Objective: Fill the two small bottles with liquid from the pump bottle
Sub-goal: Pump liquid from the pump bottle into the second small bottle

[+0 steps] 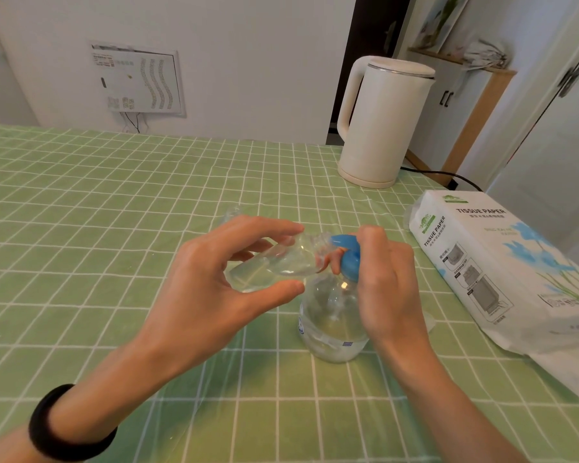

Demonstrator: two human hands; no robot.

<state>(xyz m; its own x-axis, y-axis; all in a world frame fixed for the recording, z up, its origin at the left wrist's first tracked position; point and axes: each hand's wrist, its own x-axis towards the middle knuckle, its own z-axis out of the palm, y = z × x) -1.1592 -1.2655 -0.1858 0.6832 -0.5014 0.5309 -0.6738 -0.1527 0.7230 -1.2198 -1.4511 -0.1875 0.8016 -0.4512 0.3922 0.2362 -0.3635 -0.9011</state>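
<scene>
I'm filling one bottle (274, 265): my left hand (208, 285) pinches it tilted, mouth beside my right hand (386, 285), which is curled on the pump (350, 259). Next: press steadily; I can't quite read the fill level.

The right hand (385, 279) curls over the blue plastic pump head (348, 252), hiding its right side and that of the clear round pump bottle (331, 322) below. Where the nozzle meets the small clear plastic bottle (274, 262) pinched in the left hand (214, 279) is blurred, and the fill level cannot be told. Beyond the left fingers only the top of a second clear container (232, 213) shows. Right of the right hand, the picture's edge cuts off the white tissue paper pack (502, 272).
</scene>
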